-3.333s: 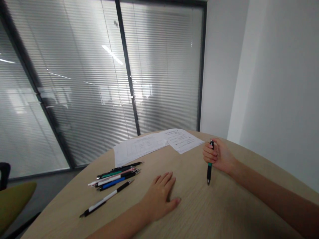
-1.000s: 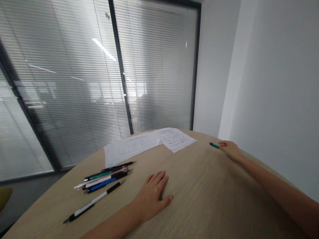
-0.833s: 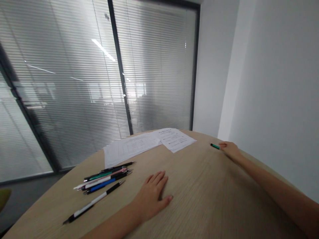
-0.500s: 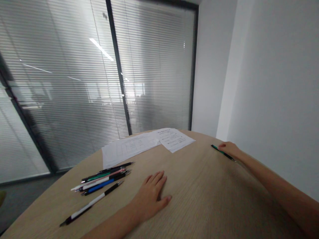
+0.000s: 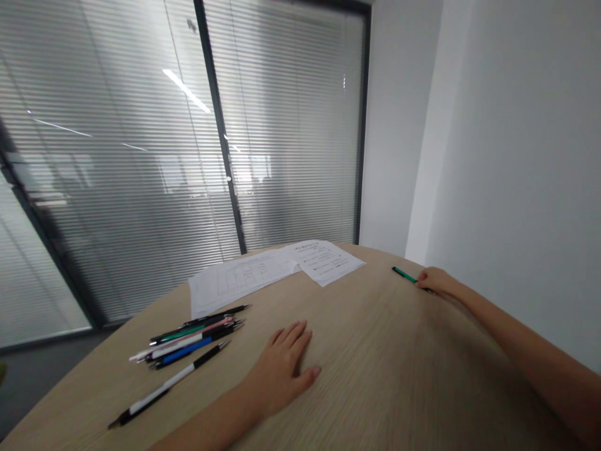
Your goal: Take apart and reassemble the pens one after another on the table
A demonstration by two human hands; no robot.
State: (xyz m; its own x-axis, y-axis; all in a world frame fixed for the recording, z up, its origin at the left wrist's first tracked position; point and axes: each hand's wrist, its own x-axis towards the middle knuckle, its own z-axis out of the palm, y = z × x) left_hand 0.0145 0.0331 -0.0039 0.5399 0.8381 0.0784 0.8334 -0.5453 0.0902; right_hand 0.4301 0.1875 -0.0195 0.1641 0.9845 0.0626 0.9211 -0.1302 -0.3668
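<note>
My left hand [image 5: 283, 364] lies flat on the wooden table with its fingers stretched out and thumb apart, holding nothing. At the table's right side, my right hand [image 5: 434, 282] pinches a green and black pen [image 5: 405, 274] near its dark grip; the green barrel points away to the left. To the left of my left hand lies a white and black pen [image 5: 171, 383] on its own. Just beyond it is a pile of several pens, with a blue pen [image 5: 184, 352], a pink pen [image 5: 218, 326] and a green pen [image 5: 183, 334] among them.
Printed paper sheets [image 5: 244, 279] lie at the far side of the round table [image 5: 366, 376], partly overlapping another printed sheet [image 5: 328, 262]. A glass partition with blinds [image 5: 291, 138] stands behind, and a white wall [image 5: 516, 156] rises at the right.
My right hand has shifted along the green pen from its barrel toward the dark grip end. My left hand stays flat in place. The view has moved slightly.
</note>
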